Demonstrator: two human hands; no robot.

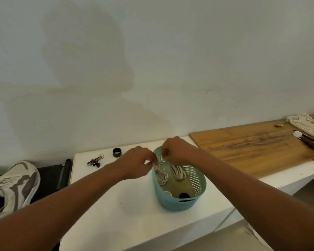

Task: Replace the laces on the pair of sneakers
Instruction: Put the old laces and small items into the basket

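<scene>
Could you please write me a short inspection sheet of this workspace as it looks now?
Surface: white table; wooden board at its right.
Job's things: two lace bundles in a teal basket; sneaker off the table, at left.
Clutter: keys, black ring, white tray.
Hands: left hand and right hand pinch a lace over the basket.
Cables: nothing seen.
Surroundings: stained white wall.

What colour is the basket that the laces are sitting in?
Teal blue, a perforated plastic basket, seen best in the head view.
</scene>
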